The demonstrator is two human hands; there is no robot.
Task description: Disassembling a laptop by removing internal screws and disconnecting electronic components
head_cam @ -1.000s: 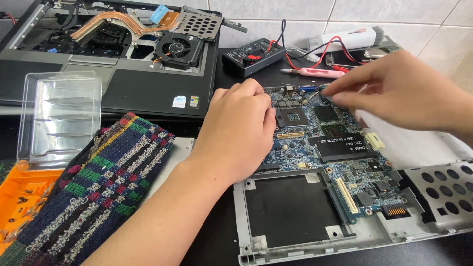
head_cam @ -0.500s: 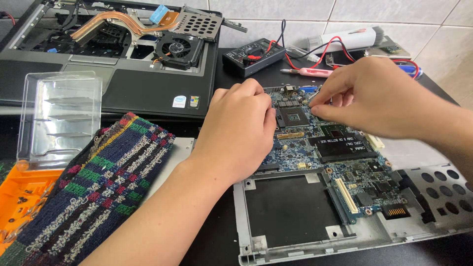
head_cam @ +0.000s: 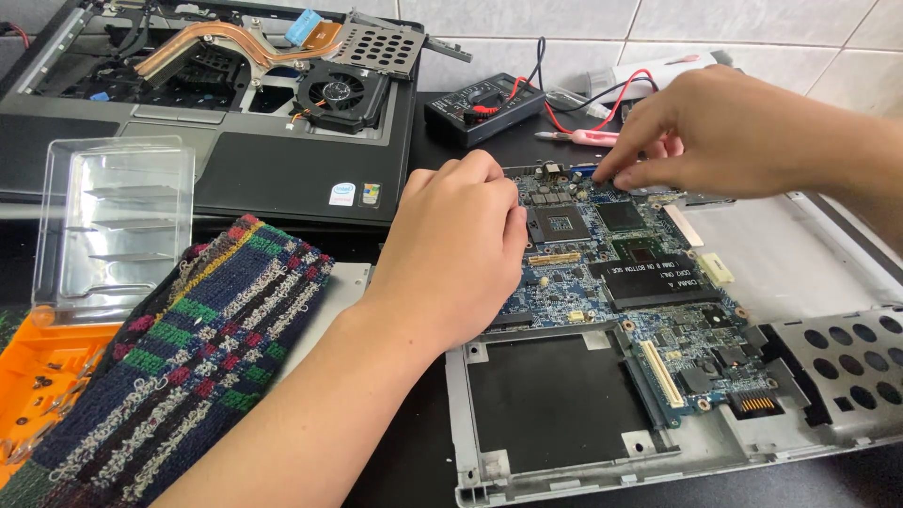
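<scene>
Pinched together, the thumb and fingertips of your right hand [head_cam: 743,132] press down at the far edge of the blue circuit board [head_cam: 630,282], just beside the small connectors there; whether anything is caught between those fingertips cannot be told. Your left hand [head_cam: 461,254] lies loosely curled, knuckles up, on the left part of the same board, holding nothing but resting its weight there, just left of the square processor socket [head_cam: 562,224]. That board sits in the pale grey laptop base [head_cam: 564,470], which lies near you and to the right, with an empty black bay at its near side. Far left stands an opened dark laptop [head_cam: 235,169] with its copper heat pipe and fan [head_cam: 339,92] bare. Beyond the board, a black multimeter [head_cam: 480,108] lies with red and black leads. Near left you have a striped woven cloth [head_cam: 188,357], a clear plastic tray [head_cam: 113,221] and an orange case [head_cam: 38,376].
</scene>
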